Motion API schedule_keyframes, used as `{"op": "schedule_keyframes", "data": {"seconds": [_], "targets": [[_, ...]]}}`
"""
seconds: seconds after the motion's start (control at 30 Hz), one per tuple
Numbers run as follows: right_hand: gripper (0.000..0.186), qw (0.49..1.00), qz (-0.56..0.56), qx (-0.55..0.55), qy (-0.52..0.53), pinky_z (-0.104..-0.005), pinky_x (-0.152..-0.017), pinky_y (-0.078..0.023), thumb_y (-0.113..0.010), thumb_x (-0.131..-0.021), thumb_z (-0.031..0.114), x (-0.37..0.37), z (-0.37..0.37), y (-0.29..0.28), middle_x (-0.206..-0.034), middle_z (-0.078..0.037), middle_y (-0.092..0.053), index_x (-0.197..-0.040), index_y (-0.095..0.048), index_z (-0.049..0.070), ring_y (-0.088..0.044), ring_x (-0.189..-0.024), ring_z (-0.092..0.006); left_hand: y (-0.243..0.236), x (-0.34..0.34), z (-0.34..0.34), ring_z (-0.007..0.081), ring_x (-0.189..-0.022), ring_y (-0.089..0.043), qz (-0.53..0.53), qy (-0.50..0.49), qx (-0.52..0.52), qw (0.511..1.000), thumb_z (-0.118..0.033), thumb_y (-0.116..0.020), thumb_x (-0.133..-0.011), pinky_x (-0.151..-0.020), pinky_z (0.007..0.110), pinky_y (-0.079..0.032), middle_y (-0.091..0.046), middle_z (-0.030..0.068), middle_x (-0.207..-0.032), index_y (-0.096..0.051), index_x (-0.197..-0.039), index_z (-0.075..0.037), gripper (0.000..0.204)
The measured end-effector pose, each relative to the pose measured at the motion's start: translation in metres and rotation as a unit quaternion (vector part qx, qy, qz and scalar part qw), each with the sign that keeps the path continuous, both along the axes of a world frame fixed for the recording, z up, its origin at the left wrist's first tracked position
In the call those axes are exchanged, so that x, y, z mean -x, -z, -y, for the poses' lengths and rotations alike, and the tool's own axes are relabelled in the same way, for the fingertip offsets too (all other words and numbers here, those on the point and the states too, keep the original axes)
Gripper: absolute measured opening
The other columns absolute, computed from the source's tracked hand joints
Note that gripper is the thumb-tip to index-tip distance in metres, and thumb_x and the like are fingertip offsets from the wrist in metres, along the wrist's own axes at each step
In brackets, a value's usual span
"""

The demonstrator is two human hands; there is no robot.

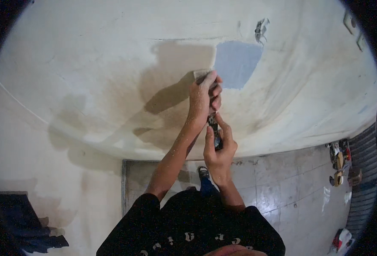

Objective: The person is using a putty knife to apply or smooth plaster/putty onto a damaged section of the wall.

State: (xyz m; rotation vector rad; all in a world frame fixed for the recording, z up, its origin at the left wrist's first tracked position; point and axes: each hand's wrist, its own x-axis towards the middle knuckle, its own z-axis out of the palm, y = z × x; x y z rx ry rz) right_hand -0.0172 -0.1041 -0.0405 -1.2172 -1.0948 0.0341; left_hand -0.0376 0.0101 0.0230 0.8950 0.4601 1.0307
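Both my hands are raised in front of a pale, stained wall (120, 102). My left hand (201, 100) is closed round a flat, greyish plate (200, 76), whose squared end sticks out above the thumb. Just below it, my right hand (221, 151) grips a slim, dark-handled tool (217, 138) between thumb and fingers. That tool's upper end meets the underside of my left hand, where its tip is hidden. White dust or specks cover my left forearm. Close to my left fingertips is a blue-grey patch (239, 64) on the wall.
A dark fitting or hole (261, 30) marks the wall above the patch. Tiled floor (278, 192) lies below, with several small items (339, 162) beside a ribbed shutter (365, 170) at right. Dark cloth (22, 222) is at lower left.
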Motion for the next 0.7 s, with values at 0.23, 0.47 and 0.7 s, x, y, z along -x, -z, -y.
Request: {"op": "schedule_keyframes", "data": {"seconds": [0.23, 0.47, 0.7], "targets": [[0.033, 0.997, -0.053, 0.053, -0.015, -0.0196, -0.051, -0.032, -0.057, -0.092, 0.006, -0.002, 0.0, -0.026, -0.066, -0.001, -0.055, -0.123, -0.054, -0.004, -0.041, -0.059, -0.0027, -0.023, -0.006, -0.004, 0.0117, -0.034, -0.038, 0.005, -0.007, -0.03, 1.0, -0.031, -0.057, -0.093, -0.034, 0.027, -0.03, -0.042, -0.0003, -0.054, -0.053, -0.084, -0.005, 0.027], [0.034, 0.999, -0.032, 0.042, -0.004, -0.0203, -0.049, -0.029, -0.059, -0.092, 0.007, -0.003, 0.002, -0.033, -0.062, 0.002, -0.048, -0.123, -0.054, -0.003, -0.038, -0.056, -0.0026, -0.026, -0.007, -0.005, 0.0116, -0.035, -0.038, 0.019, 0.012, -0.01, 1.0, -0.03, -0.058, -0.092, -0.034, 0.026, -0.03, -0.042, -0.0006, -0.055, -0.053, -0.084, -0.005, 0.026], [0.034, 0.996, -0.027, 0.084, -0.006, -0.0251, -0.06, -0.041, -0.059, -0.09, 0.005, -0.007, 0.008, -0.037, -0.079, -0.01, -0.058, -0.123, -0.055, -0.002, -0.052, -0.07, -0.0099, -0.012, -0.012, -0.009, 0.0115, -0.035, -0.038, 0.028, 0.02, -0.002, 0.999, -0.03, -0.056, -0.092, -0.033, 0.027, -0.029, -0.042, -0.001, -0.055, -0.052, -0.086, -0.007, 0.024]]}}
